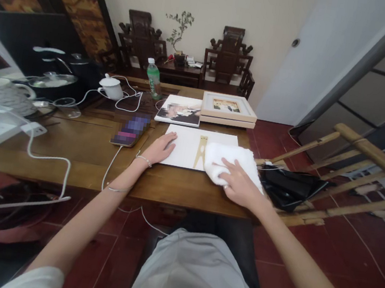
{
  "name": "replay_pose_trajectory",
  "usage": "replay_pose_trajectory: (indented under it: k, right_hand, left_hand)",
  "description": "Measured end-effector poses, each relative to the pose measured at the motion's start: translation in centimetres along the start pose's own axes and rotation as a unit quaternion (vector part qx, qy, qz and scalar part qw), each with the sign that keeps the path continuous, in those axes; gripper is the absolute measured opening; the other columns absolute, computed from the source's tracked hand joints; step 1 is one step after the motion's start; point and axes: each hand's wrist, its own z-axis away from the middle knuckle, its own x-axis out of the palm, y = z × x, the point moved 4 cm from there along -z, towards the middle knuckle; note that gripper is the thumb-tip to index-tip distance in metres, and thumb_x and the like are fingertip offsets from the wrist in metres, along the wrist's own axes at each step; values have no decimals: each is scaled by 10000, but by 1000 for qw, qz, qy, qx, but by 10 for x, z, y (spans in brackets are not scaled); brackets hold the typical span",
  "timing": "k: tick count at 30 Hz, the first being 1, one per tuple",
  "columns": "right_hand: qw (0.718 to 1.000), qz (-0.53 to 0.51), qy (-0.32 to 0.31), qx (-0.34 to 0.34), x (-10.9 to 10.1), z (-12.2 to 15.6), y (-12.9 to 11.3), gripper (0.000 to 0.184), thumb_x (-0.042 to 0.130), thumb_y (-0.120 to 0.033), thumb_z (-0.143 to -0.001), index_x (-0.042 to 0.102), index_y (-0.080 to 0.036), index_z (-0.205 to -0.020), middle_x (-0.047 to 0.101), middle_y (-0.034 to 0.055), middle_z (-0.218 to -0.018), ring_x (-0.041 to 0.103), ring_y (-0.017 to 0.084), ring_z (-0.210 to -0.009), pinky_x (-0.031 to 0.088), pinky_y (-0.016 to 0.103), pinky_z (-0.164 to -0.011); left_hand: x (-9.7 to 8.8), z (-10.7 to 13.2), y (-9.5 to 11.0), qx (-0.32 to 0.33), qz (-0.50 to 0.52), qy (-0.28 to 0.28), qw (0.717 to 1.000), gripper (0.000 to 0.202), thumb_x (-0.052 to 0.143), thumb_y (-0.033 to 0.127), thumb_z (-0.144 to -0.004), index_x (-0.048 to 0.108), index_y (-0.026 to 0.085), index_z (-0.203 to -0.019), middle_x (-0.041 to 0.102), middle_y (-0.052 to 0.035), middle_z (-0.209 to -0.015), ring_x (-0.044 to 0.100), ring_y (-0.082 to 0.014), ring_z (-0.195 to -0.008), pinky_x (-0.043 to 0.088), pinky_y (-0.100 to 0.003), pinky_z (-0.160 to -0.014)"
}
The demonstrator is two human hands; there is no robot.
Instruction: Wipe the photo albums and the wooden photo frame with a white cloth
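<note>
Two hands down on one white panel (pixel 186 150), back side up on the tabletop (pixel 86 146), straight ahead of the body. Left hand (pixel 160 148): fingers spread, palm pressed flat on the panel's left edge. Right hand (pixel 241 183): fingers spread, pressing on a white cloth (pixel 228 159) bunched over the panel's right end and touching it. Panel's long axis left to right, spanning from hand to hand; wooden strut (pixel 200 151) flat across its middle, just left of the cloth. Right hand nearer the body. Phone (pixel 130 132) just beside the left hand; stacked picture frames (pixel 228 108) beyond.
</note>
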Motion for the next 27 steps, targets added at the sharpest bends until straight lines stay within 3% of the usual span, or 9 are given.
replay_pose_trajectory:
  k: [4,7,11,14,17,23,27]
  right_hand:
    - [999,10,9,30,-4,-42,44,456,460,-75,-772,686,-138,-1163,538,203,-1465,429,321,-1419,260,587,-1188]
    - [998,18,17,53,-5,-76,75,471,425,-89,-790,671,-123,-1190,546,189,-1461,452,340,-1389,255,585,-1178]
    - [997,16,28,70,-4,-100,94,446,396,-97,-809,683,-121,-1150,633,170,-1349,546,348,-1271,298,579,-1137]
    - [996,22,26,82,-1,-95,87,467,401,-93,-820,660,-87,-1208,546,215,-1449,442,346,-1392,229,590,-1176]
    - [996,22,7,81,3,-72,66,474,435,-89,-810,655,-62,-1229,475,260,-1499,359,338,-1460,172,595,-1204]
    - [1000,-17,-12,19,3,-16,12,477,467,-32,-712,716,-148,-1101,541,178,-1472,330,344,-1478,172,668,-1185]
    - [999,-32,-17,16,-1,-6,2,469,471,-39,-728,716,-146,-1113,561,195,-1447,350,348,-1467,193,669,-1178]
  left_hand:
    - [0,0,0,2,0,4,1000,516,409,344,-947,559,64,-1353,510,-191,-1492,446,-277,-1426,300,-460,-1230]
    - [1,1,-2,3,-1,7,1000,510,415,353,-944,559,81,-1351,514,-182,-1492,455,-277,-1419,312,-475,-1223]
    - [1,0,-5,6,-1,7,1000,488,428,351,-939,561,122,-1349,524,-154,-1490,463,-273,-1414,316,-495,-1219]
    - [2,1,-6,8,0,11,1000,504,416,366,-941,560,101,-1345,520,-170,-1490,464,-277,-1413,315,-488,-1220]
    - [3,3,-6,7,6,17,1000,502,413,373,-943,557,111,-1345,521,-166,-1490,464,-280,-1413,317,-502,-1216]
    - [4,5,-4,5,12,14,1000,514,409,392,-955,560,96,-1347,512,-188,-1491,453,-296,-1420,307,-493,-1222]
    - [3,4,-4,4,8,17,1000,520,414,399,-950,567,95,-1343,519,-184,-1485,451,-294,-1421,303,-481,-1227]
